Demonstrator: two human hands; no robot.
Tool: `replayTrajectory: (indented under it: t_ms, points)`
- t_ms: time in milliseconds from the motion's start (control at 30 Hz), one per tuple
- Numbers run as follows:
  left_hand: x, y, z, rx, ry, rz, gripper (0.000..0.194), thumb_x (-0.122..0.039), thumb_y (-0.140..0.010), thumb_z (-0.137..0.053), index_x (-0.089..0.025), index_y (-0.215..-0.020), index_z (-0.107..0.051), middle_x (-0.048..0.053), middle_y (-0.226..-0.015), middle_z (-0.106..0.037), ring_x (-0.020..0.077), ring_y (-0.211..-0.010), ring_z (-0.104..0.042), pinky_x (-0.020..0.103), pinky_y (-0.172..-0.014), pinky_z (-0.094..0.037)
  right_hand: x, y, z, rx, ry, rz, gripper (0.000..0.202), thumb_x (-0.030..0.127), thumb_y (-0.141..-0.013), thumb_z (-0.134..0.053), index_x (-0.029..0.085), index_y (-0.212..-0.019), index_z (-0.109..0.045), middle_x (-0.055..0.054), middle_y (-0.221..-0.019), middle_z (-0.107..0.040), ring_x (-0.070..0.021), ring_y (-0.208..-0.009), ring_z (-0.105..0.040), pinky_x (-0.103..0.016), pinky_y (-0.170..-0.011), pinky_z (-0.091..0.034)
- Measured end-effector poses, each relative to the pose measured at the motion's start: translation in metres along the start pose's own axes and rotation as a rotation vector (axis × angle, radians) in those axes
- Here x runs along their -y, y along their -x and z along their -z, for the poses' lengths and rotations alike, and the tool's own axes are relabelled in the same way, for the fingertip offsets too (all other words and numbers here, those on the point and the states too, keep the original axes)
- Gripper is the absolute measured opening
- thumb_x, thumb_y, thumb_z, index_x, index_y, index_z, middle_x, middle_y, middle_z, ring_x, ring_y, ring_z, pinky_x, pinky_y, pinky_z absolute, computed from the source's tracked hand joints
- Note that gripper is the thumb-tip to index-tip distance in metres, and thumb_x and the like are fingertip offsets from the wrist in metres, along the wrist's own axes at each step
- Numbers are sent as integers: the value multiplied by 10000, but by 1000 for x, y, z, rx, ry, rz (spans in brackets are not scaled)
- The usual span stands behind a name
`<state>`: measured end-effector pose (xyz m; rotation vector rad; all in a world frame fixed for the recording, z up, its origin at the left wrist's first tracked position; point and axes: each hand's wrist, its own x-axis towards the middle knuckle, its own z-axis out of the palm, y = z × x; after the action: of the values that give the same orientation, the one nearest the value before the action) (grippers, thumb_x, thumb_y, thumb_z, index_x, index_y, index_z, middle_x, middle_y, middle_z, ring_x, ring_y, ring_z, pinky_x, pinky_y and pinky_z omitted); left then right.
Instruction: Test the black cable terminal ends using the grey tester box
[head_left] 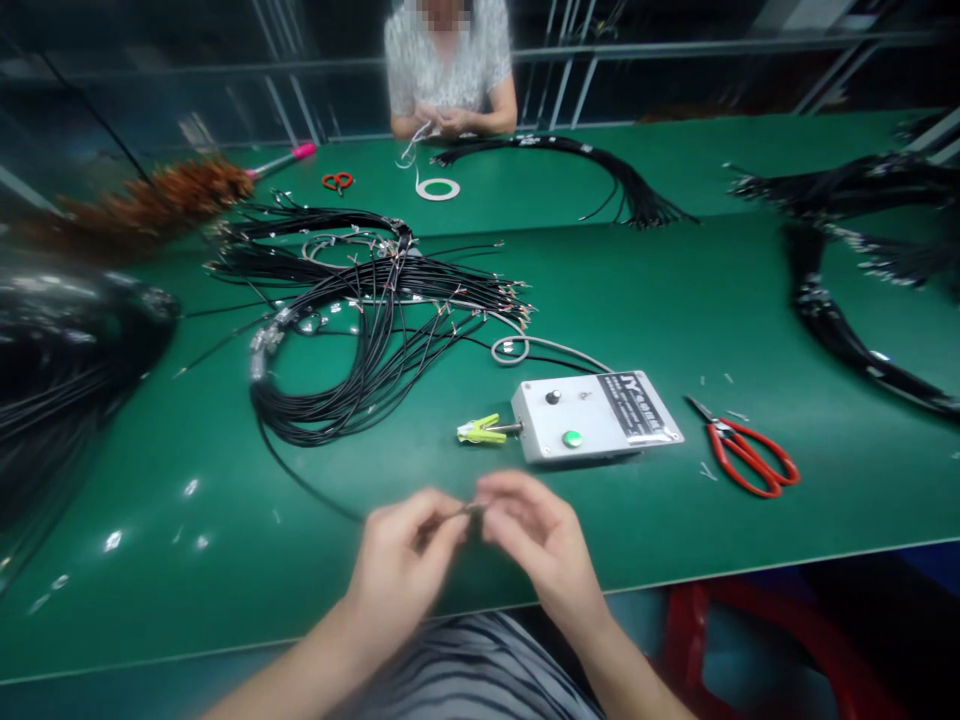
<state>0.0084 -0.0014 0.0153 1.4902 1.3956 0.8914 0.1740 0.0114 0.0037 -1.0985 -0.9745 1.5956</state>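
Observation:
My left hand (409, 545) pinches a black cable (304, 488) close to its end, just above the front part of the table. Opposite it, my right hand (536, 535) is closed with fingertips together at that same cable end; the small tip between them is blurred. From my left hand the cable runs back to a coiled bundle of black cables (307, 415), whose ends show thin split wires. Beyond my hands lies a grey box (574, 415) with a knob, a green button and a yellow-green clip (482, 430) on its shaft.
Red-handled scissors (754, 458) lie right of the box, among small scraps. More black cable bundles (847, 330) are at the right and a blurred one (67, 370) at the left. Across the green table (675, 290) sits a person (450, 70) near a white tape roll (438, 189).

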Motion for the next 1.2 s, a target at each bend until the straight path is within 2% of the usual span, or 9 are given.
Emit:
replayTrajectory:
  t_ms: [100,200,333,500,600,733,833,1000,1200]
  points:
    - [-3,0,0,-44,-30,-18,150,-225,-890,-621,-166,-787,-712,27,-718,-724,137,-628,-637,203,-587,-470,-2,2,1,-44,-14,5,189,330,-803,-743,223,-947,-684,8,-725,-651,-118,-619,-579,-248,-622,-479]
    - [-3,1,-2,-89,-46,-69,117,-209,-868,-648,-171,-789,-727,36,-730,-738,146,-620,-645,215,-589,-480,-6,3,1,-38,-41,-13,156,360,-831,-715,209,-839,-674,32,-599,-587,-109,-566,-539,-235,-583,-446]
    - [0,3,-3,-125,-79,-148,84,-167,-852,-661,-178,-828,-741,47,-776,-758,156,-656,-674,223,-632,-508,-4,4,-3,-21,-38,-24,195,359,-830,-715,191,-746,-659,29,-578,-581,-99,-554,-519,-226,-576,-431]
    - [0,5,-3,-134,-94,-185,86,-142,-849,-658,-178,-832,-734,46,-799,-764,156,-682,-686,220,-656,-520,-1,5,-8,-12,-43,-30,163,318,-804,-732,186,-733,-668,26,-607,-577,-93,-546,-500,-222,-540,-401]
    - [-2,5,-4,-131,-57,-133,93,-160,-853,-655,-172,-798,-729,43,-781,-760,155,-669,-680,221,-641,-522,-2,7,-14,-33,-13,39,169,279,-817,-710,190,-688,-647,25,-627,-559,-99,-569,-491,-228,-549,-394]
    - [-5,4,-6,-120,90,31,103,-205,-849,-657,-157,-784,-720,31,-715,-728,138,-599,-637,213,-564,-507,-5,11,-26,-140,83,149,215,245,-830,-675,195,-635,-601,17,-660,-532,-117,-605,-473,-249,-571,-386]
    - [-6,3,-7,-120,227,128,96,-220,-833,-666,-146,-783,-701,32,-702,-711,141,-613,-636,215,-573,-518,-6,11,-31,-165,133,168,215,244,-839,-653,198,-639,-593,12,-668,-526,-128,-619,-467,-261,-581,-381]
    - [-12,-1,-2,-63,340,164,94,-192,-800,-670,-151,-882,-691,53,-824,-716,170,-777,-672,232,-702,-545,-6,7,-27,-113,168,164,192,237,-831,-655,200,-652,-595,15,-673,-526,-129,-628,-453,-266,-595,-373]
    - [-18,-8,6,61,448,195,190,-259,-815,-663,-136,-954,-704,62,-896,-658,104,-618,-566,207,-559,-476,-5,6,-26,-87,156,168,194,230,-847,-642,201,-660,-601,16,-672,-536,-130,-624,-463,-275,-599,-375]
